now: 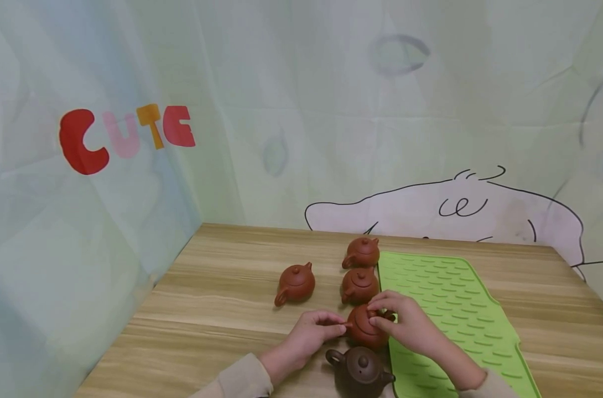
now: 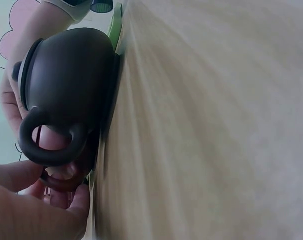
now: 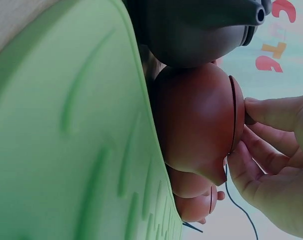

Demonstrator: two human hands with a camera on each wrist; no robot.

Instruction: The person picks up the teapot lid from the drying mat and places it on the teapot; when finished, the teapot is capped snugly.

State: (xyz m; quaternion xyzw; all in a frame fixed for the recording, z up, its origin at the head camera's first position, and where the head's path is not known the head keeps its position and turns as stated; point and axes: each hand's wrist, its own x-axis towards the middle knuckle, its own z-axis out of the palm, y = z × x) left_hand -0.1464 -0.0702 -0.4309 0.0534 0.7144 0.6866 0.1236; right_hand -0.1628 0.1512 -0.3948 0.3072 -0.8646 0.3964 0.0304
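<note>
A reddish-brown clay teapot (image 1: 365,334) stands on the table between both hands, at the left edge of the green mat. My left hand (image 1: 305,338) pinches its handle (image 2: 66,183), which shows behind the dark teapot in the left wrist view. From the other side my right hand (image 1: 412,325) pinches the lid knob, with fingertips close to the lid's edge. In the right wrist view the lid sits on the teapot body (image 3: 194,117) and the spout points toward the mat side. A dark brown teapot (image 1: 360,371) stands right in front of it, nearer me.
Two more reddish teapots, a nearer one (image 1: 360,286) and a farther one (image 1: 363,253), continue the row along the mat (image 1: 446,309). Another reddish teapot (image 1: 297,283) stands apart on the left. A printed cloth (image 1: 281,110) hangs behind the wooden table (image 1: 192,309).
</note>
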